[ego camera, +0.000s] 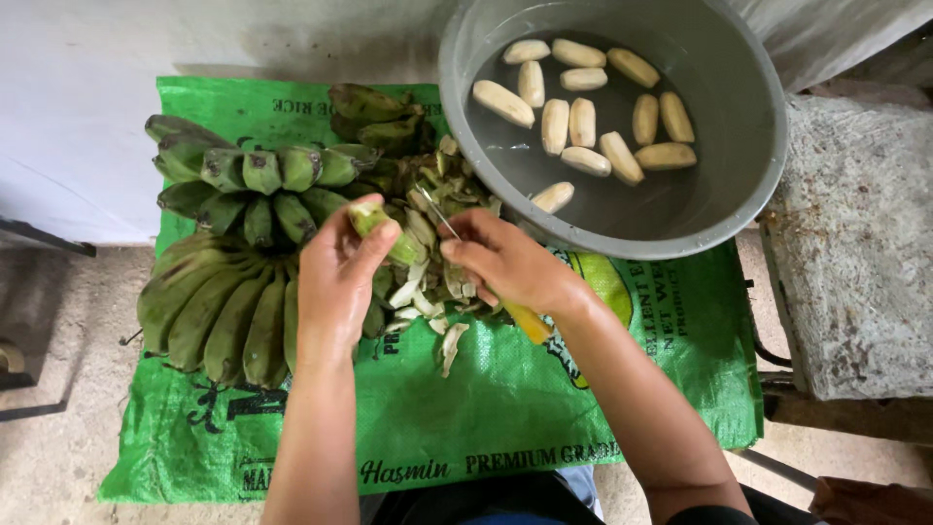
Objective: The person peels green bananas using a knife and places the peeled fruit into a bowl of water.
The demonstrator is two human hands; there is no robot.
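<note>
My left hand (338,277) grips a small green banana (381,226) over a heap of peelings (428,253). My right hand (505,261) holds a knife (439,214) with a yellow handle (525,321); its thin blade points up-left toward the banana's tip. Both hands hover above a green woven sack (505,408) spread on the floor. Bunches of unpeeled green bananas (233,292) lie just left of my left hand.
A grey plastic basin (748,185) at the upper right holds water and several peeled pale bananas (583,117). More green bananas (374,112) lie at the sack's far edge. A rough concrete slab (855,262) stands to the right. A white wall is behind.
</note>
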